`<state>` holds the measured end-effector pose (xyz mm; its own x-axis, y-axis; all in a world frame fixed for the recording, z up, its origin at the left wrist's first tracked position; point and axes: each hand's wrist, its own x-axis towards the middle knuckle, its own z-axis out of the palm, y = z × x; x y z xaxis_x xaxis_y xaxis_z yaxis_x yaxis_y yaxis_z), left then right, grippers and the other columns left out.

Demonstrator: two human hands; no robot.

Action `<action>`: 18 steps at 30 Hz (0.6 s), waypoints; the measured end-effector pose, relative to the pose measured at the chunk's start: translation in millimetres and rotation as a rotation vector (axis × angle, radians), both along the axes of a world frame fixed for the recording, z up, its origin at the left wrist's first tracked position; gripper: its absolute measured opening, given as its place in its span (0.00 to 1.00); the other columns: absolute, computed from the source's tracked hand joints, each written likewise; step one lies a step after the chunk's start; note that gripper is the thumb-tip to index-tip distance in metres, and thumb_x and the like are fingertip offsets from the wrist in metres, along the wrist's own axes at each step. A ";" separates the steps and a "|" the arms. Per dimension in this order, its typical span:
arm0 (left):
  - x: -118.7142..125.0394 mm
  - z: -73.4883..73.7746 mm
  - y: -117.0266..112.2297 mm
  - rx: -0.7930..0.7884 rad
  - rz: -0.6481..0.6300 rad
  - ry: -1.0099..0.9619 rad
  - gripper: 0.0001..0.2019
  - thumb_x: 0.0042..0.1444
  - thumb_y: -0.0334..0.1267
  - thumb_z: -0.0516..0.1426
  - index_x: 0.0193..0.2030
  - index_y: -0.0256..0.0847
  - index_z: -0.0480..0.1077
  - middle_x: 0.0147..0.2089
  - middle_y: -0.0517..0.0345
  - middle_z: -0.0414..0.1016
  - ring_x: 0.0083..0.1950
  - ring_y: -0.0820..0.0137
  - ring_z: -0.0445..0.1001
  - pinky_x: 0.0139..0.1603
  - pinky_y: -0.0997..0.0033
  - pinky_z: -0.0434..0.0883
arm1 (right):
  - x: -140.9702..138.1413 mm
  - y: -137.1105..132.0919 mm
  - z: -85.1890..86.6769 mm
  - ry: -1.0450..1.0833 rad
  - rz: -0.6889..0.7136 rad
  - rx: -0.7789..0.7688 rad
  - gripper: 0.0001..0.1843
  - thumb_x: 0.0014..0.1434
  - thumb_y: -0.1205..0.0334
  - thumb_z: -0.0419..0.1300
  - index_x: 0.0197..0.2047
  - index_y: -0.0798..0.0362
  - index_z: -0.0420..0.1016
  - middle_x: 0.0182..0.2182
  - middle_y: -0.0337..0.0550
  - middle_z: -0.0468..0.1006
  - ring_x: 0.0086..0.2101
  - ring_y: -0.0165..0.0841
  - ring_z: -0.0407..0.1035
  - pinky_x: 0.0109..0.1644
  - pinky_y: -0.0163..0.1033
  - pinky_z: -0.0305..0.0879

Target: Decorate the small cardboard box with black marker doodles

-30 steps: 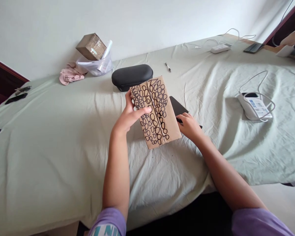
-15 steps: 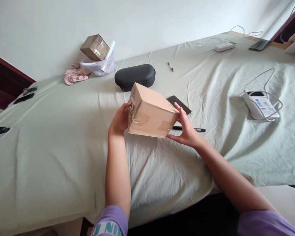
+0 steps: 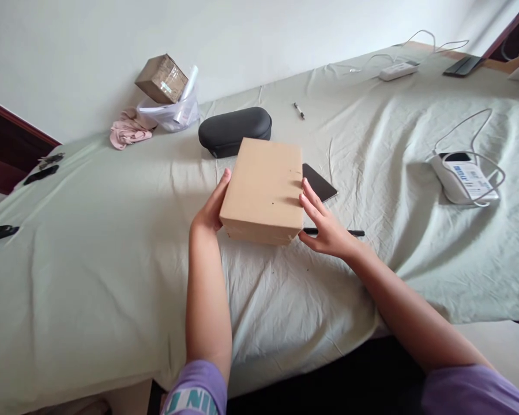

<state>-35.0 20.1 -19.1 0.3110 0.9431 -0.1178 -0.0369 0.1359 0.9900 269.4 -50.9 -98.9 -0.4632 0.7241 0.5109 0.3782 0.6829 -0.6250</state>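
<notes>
Between my two hands is a plain brown cardboard box (image 3: 263, 187), its broad smooth face turned up toward me. My left hand (image 3: 211, 204) grips its left side, thumb along the edge and the other fingers hidden. On the right side, my right hand (image 3: 324, 225) presses its fingertips against the box near the front corner. Partly behind the box lies a dark flat tablet-like object (image 3: 320, 183). A black pen-like stick (image 3: 355, 233) passes under my right hand. Just beyond the box rests a black hard case (image 3: 236, 129).
A pale green cloth (image 3: 112, 259) covers the table. At the back left, another cardboard box (image 3: 162, 79) sits on a plastic bag (image 3: 173, 115) beside a pink cloth (image 3: 130, 128). A white device with a cable (image 3: 465, 178) lies right; a small pen (image 3: 299, 110) lies behind.
The box has been turned in my hands: its taped side faced me before, and now the broad plain face shows on top. Both hands have kept hold of it.
</notes>
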 end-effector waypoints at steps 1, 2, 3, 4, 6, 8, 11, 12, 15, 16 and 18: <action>0.4 -0.6 0.5 0.017 0.005 -0.038 0.38 0.61 0.70 0.65 0.68 0.46 0.77 0.58 0.45 0.89 0.67 0.42 0.85 0.66 0.50 0.82 | -0.9 -2.0 2.2 0.036 0.014 -0.066 0.54 0.72 0.52 0.65 0.90 0.28 0.39 0.89 0.33 0.29 0.86 0.57 0.26 0.87 0.76 0.43; 0.6 -1.7 1.4 0.036 0.018 -0.065 0.40 0.58 0.67 0.68 0.71 0.47 0.75 0.60 0.46 0.89 0.68 0.42 0.84 0.66 0.49 0.82 | -2.3 -4.0 3.9 0.092 0.029 -0.133 0.54 0.72 0.44 0.66 0.90 0.29 0.41 0.89 0.32 0.27 0.86 0.57 0.24 0.87 0.76 0.41; 0.3 -3.2 2.5 0.062 0.034 -0.084 0.43 0.54 0.64 0.70 0.74 0.49 0.72 0.62 0.47 0.88 0.68 0.43 0.84 0.67 0.49 0.81 | -4.2 -6.0 4.9 0.161 0.046 -0.202 0.56 0.71 0.37 0.65 0.90 0.29 0.38 0.89 0.31 0.25 0.86 0.56 0.23 0.87 0.75 0.41; -0.3 -5.2 3.7 0.099 0.052 -0.100 0.48 0.50 0.62 0.72 0.76 0.52 0.68 0.64 0.48 0.86 0.69 0.43 0.83 0.67 0.49 0.81 | -6.5 -7.8 5.2 0.237 0.056 -0.272 0.60 0.70 0.30 0.64 0.91 0.29 0.33 0.89 0.32 0.24 0.86 0.55 0.24 0.87 0.74 0.41; -2.6 -9.2 5.7 0.206 0.077 -0.132 0.57 0.41 0.58 0.75 0.79 0.58 0.62 0.68 0.50 0.83 0.72 0.43 0.81 0.69 0.49 0.79 | -11.3 -10.5 4.8 0.361 0.047 -0.415 0.68 0.68 0.24 0.64 0.89 0.30 0.19 0.89 0.37 0.23 0.87 0.53 0.29 0.87 0.73 0.44; -5.9 -11.8 6.1 0.304 0.082 -0.159 0.63 0.34 0.58 0.76 0.80 0.61 0.59 0.72 0.50 0.80 0.75 0.41 0.78 0.70 0.46 0.78 | -15.0 -11.8 4.4 0.406 0.020 -0.530 0.74 0.65 0.25 0.68 0.89 0.32 0.15 0.89 0.45 0.28 0.86 0.55 0.36 0.86 0.74 0.48; -11.9 -11.0 3.1 0.321 0.033 -0.144 0.61 0.32 0.58 0.77 0.78 0.60 0.64 0.74 0.49 0.78 0.75 0.38 0.77 0.72 0.42 0.77 | -16.5 -11.2 5.7 0.402 0.009 -0.581 0.76 0.61 0.27 0.74 0.91 0.35 0.25 0.89 0.51 0.35 0.85 0.58 0.44 0.85 0.74 0.53; -13.6 -9.8 1.6 0.302 0.012 -0.130 0.60 0.32 0.58 0.77 0.76 0.59 0.67 0.73 0.48 0.79 0.75 0.38 0.77 0.72 0.41 0.77 | -16.2 -10.4 6.1 0.403 0.005 -0.558 0.77 0.59 0.26 0.75 0.91 0.35 0.28 0.89 0.52 0.36 0.84 0.59 0.46 0.84 0.73 0.54; -15.1 -7.3 -1.9 0.246 -0.038 -0.072 0.52 0.35 0.57 0.80 0.70 0.51 0.74 0.67 0.43 0.83 0.73 0.37 0.79 0.72 0.40 0.78 | -14.5 -7.6 5.7 0.363 -0.041 -0.444 0.81 0.55 0.24 0.76 0.91 0.40 0.29 0.88 0.55 0.37 0.84 0.62 0.42 0.83 0.72 0.58; -14.0 -7.4 -2.3 0.237 -0.047 -0.054 0.51 0.35 0.57 0.80 0.68 0.48 0.75 0.64 0.41 0.85 0.72 0.37 0.80 0.72 0.40 0.78 | -13.8 -6.7 4.8 0.334 -0.058 -0.412 0.82 0.54 0.24 0.77 0.91 0.42 0.29 0.88 0.57 0.37 0.84 0.64 0.39 0.83 0.72 0.59; -10.4 -9.0 -1.9 0.230 -0.046 -0.034 0.50 0.36 0.58 0.81 0.67 0.46 0.76 0.61 0.40 0.86 0.70 0.37 0.81 0.71 0.40 0.79 | -12.5 -5.1 2.7 0.284 -0.089 -0.376 0.84 0.54 0.23 0.76 0.91 0.45 0.27 0.88 0.60 0.34 0.85 0.65 0.34 0.82 0.72 0.60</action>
